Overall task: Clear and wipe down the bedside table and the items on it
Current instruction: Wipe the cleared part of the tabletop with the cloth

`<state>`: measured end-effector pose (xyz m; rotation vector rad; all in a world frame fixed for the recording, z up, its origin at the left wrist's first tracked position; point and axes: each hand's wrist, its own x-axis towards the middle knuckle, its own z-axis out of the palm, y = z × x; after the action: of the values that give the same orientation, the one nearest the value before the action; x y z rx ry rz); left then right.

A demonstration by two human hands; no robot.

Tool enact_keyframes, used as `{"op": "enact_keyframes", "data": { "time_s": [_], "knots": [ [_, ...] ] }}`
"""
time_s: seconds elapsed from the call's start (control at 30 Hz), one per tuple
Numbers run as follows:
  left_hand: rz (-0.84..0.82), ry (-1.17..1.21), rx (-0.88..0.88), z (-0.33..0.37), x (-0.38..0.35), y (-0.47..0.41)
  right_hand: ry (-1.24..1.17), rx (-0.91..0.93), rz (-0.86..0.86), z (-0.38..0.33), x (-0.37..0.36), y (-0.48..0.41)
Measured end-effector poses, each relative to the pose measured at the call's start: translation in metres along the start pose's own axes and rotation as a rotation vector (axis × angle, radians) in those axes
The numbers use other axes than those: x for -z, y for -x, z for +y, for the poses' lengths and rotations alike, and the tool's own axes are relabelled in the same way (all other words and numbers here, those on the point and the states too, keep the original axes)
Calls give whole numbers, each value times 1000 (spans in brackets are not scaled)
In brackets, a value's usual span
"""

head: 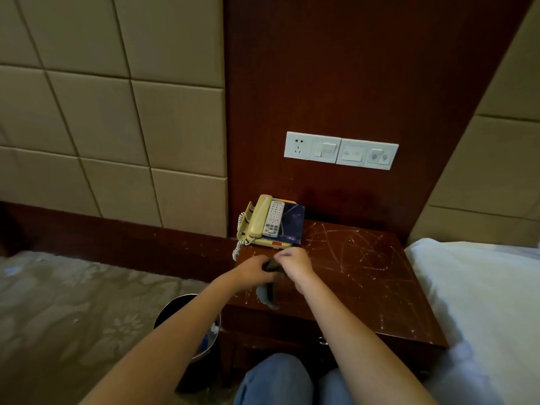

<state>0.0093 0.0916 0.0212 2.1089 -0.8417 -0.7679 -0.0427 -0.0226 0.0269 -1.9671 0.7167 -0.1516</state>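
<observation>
Telephone [257, 222] at bedside table's [365, 258] back-left corner, remote [273, 219] on it, bin [190, 325] left.

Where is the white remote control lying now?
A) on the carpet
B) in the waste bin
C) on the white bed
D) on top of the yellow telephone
D: the remote control rests on the telephone, right beside its handset.

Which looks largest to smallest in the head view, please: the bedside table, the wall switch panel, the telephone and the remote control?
1. bedside table
2. wall switch panel and telephone: about alike, and the panel is farther away, so unranked
3. remote control, lying on the telephone
</observation>
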Motion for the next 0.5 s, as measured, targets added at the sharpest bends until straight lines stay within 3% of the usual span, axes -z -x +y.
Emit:
{"op": "enact_keyframes", "data": {
  "time_s": [0.13, 0.3, 0.43, 0.5],
  "knots": [
    [267, 159, 22, 15, -10, 10, -236, 5, -3, 7, 20, 24],
    [208, 530, 166, 16, -25, 19, -237, 11, -91, 24, 22, 48],
    [222, 844, 134, 10, -40, 12, -254, 64, 51, 32, 29, 52],
    [218, 884, 90, 16, -44, 8, -245, 102, 89, 31, 35, 51]
  ]
}}
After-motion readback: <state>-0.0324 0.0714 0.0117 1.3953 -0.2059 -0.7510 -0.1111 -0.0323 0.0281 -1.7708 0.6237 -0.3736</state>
